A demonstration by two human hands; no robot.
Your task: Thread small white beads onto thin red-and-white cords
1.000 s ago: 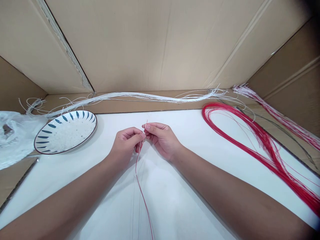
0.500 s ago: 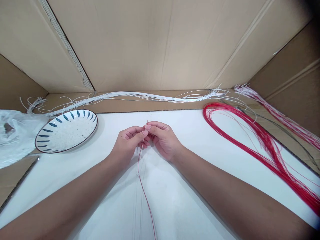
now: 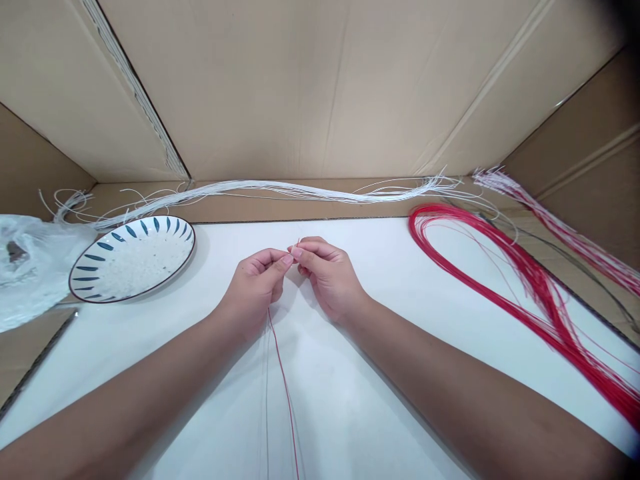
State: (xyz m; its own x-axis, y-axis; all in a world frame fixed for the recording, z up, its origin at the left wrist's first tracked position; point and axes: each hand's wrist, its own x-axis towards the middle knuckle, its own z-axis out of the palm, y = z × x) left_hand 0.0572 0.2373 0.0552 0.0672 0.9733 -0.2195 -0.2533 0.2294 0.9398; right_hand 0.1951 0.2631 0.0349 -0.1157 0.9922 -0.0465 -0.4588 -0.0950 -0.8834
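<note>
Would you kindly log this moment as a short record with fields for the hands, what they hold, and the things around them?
left hand: pinches red strand at fingertips
right hand: pinches same strand end, touching left fingertips
plate: left of hands, white with blue marks
red bundle: looped at right
white bundle: along far edge
plastic bag: far left
surface: white sheet

A thin red cord, smooth and faintly glossy, is pinched between the left hand and right hand. Beneath them a matt white sheet is laid. Left of the hands, a glazed ceramic plate and crinkled clear plastic are seen. Matt brown cardboard is stood behind.
</note>
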